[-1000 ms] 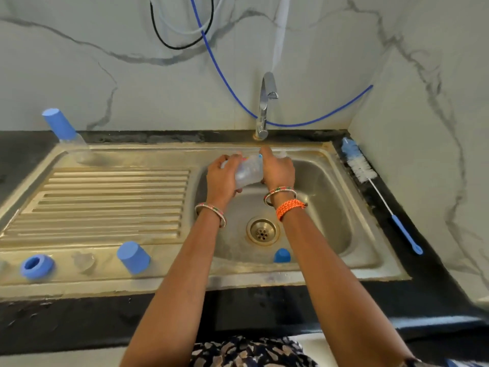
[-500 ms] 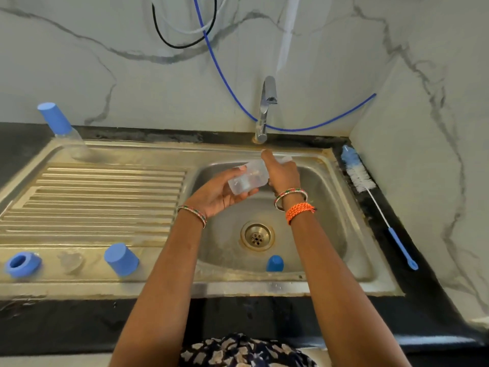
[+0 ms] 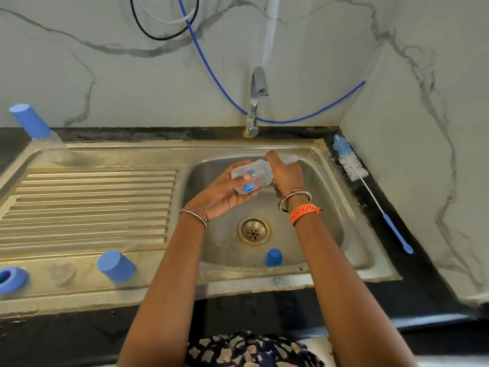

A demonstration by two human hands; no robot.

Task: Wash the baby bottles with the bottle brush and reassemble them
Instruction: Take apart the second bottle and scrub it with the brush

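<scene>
Over the sink point(image 3: 330, 165) middle, the left hand point(image 3: 225, 193) and right hand point(image 3: 287, 176) are both gripping a sideways-lying bottle point(image 3: 255, 174); the brush point(image 3: 352, 165) is lying nearer the right hand.

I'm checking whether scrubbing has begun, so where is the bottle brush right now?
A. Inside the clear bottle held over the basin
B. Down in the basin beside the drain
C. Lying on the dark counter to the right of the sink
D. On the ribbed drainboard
C: the bottle brush lies on the dark counter right of the sink, untouched, while the left hand and right hand hold the clear bottle.
</scene>
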